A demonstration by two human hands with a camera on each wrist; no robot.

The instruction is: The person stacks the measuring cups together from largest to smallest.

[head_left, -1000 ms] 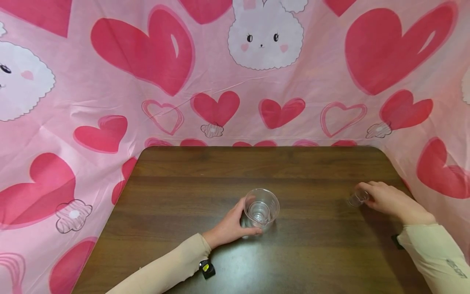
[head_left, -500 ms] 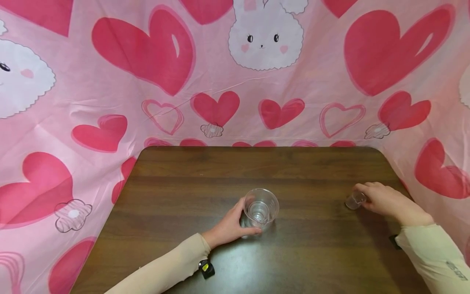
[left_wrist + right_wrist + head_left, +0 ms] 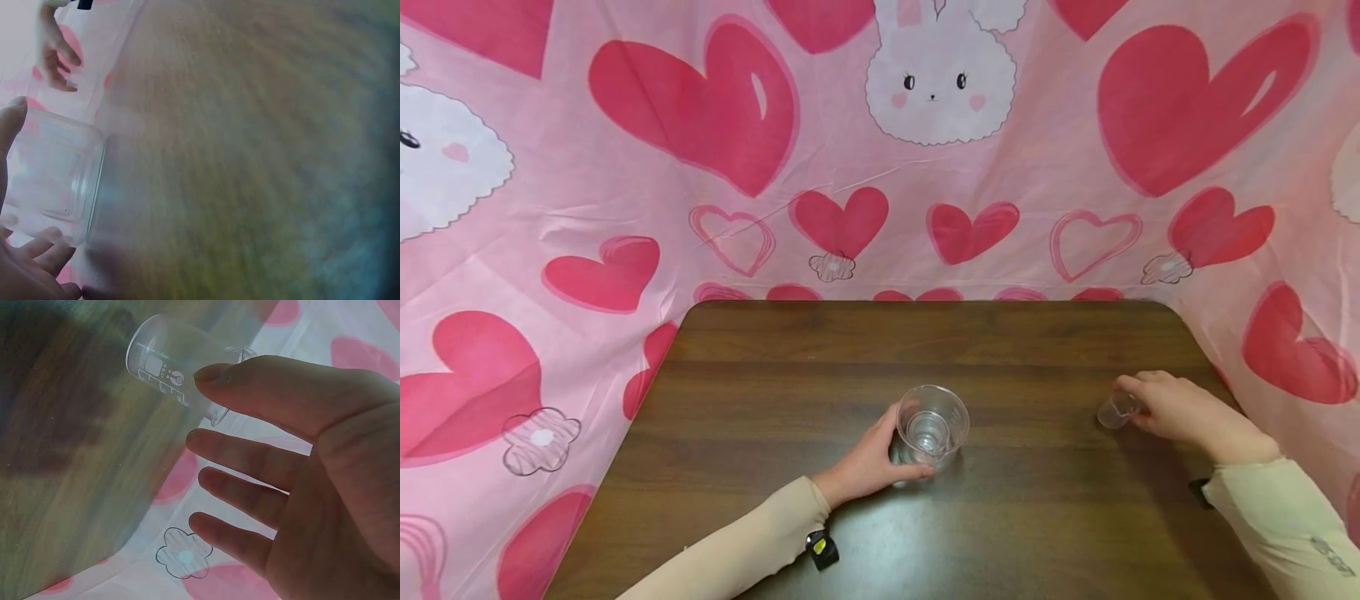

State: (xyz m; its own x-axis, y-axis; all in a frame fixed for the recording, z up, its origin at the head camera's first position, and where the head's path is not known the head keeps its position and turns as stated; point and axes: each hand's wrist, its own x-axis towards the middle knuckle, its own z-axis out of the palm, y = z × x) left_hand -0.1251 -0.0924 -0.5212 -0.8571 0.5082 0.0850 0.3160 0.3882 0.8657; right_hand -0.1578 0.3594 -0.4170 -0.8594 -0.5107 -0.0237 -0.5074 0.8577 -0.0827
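Note:
A large clear beaker (image 3: 934, 425) stands upright on the table, near the middle. My left hand (image 3: 868, 462) holds it from the left, fingers behind and thumb in front; in the left wrist view fingers curve along the beaker's (image 3: 53, 175) wall. To the right, my right hand (image 3: 1180, 412) grips a small clear beaker (image 3: 1117, 411) near its rim. The small beaker (image 3: 178, 365) has white printed graduations and a spout, and it tilts close over the tabletop. In the right wrist view the thumb (image 3: 250, 387) lies against its side, with three other fingers spread below.
The dark brown wooden table (image 3: 850, 342) has rounded far corners. A pink cloth (image 3: 835, 158) with hearts and rabbit faces hangs close behind it and along both sides.
My right hand has shifted slightly to the left with the small beaker. The left hand and large beaker have stayed in place.

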